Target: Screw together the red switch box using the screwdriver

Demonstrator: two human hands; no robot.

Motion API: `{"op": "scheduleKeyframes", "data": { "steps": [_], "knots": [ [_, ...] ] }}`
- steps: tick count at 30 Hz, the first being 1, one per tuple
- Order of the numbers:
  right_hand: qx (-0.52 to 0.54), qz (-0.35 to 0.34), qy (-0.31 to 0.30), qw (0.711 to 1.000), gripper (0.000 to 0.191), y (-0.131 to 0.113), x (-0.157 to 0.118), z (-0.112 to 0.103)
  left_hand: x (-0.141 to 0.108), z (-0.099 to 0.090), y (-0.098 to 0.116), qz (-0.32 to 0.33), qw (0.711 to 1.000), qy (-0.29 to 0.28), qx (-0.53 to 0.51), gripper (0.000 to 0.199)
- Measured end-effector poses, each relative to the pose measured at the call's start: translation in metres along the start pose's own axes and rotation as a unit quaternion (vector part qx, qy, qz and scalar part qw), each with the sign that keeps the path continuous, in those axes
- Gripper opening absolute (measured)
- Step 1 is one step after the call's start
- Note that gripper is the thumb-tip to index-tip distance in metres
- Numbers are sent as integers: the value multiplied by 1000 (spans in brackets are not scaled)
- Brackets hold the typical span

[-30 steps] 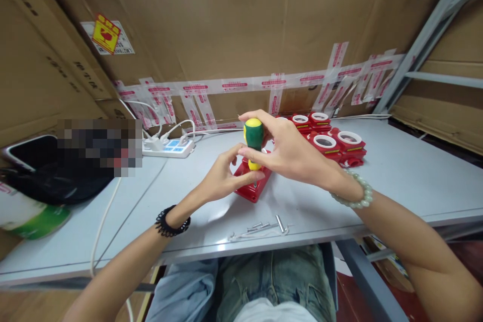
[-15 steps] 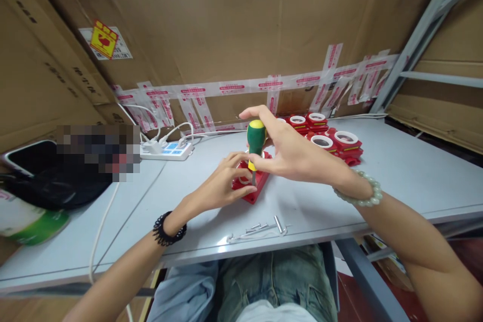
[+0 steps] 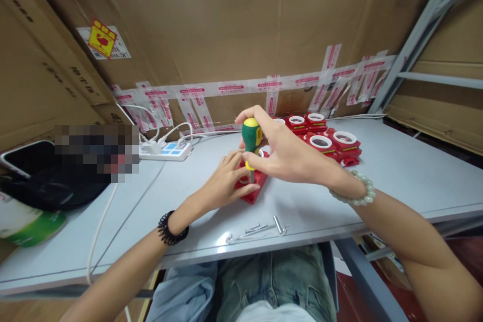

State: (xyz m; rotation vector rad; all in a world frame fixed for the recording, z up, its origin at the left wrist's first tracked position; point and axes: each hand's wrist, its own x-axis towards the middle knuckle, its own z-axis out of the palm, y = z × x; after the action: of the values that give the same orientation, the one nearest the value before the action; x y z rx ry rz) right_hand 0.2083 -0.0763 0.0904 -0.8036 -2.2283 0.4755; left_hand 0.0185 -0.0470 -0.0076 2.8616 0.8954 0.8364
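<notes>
My right hand (image 3: pixel 279 148) is closed around the green and yellow handle of a screwdriver (image 3: pixel 251 136), which stands nearly upright with its shaft pointing down at a red part (image 3: pixel 260 181). From the left, my left hand (image 3: pixel 224 181) grips that red part on the tabletop, its fingers on both sides of the shaft. The screwdriver's tip is hidden by my fingers. Nearer the front edge lie several small metal screws and a short metal cylinder (image 3: pixel 278 225).
Several red housings with white rings (image 3: pixel 345 138) stand behind my right hand. A white power strip (image 3: pixel 171 151) with plugs is at the back left, beside a black bag (image 3: pixel 71 196). A white cable (image 3: pixel 100 229) crosses the grey table (image 3: pixel 407 176). Cardboard (image 3: pixel 234 25) stands behind.
The screwdriver and my right hand have shifted slightly left, and the handle is turned, showing more of its yellow patch. My left hand still grips the red part.
</notes>
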Motion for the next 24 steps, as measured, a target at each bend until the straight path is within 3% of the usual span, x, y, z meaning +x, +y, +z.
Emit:
{"op": "scheduleKeyframes", "data": {
  "steps": [4, 8, 10, 12, 15, 17, 24],
  "knots": [
    [19, -16, 45, 999, 40, -4, -2, -5, 0, -3, 0, 12, 999, 33, 12, 22],
    [7, 3, 152, 988, 41, -5, -6, -15, -1, -15, 5, 3, 997, 72, -20, 14],
    [-13, 19, 225, 974, 41, 1, -8, -20, -3, -20, 12, 3, 997, 56, -62, 13],
    [-31, 21, 275, 961, 38, 11, -9, -23, -5, -21, 21, 19, 994, -9, -103, 14],
    [-46, 2, 264, 963, 30, 29, -10, -22, -7, -15, 36, 37, 983, -136, -120, 17],
    [-66, -8, 240, 968, 28, 39, -9, -20, -8, -9, 44, 33, 974, -189, -116, 17],
    [-54, -17, 177, 983, 38, 49, -8, -10, -9, 2, 47, 44, 964, -223, -139, 22]
  ]
}}
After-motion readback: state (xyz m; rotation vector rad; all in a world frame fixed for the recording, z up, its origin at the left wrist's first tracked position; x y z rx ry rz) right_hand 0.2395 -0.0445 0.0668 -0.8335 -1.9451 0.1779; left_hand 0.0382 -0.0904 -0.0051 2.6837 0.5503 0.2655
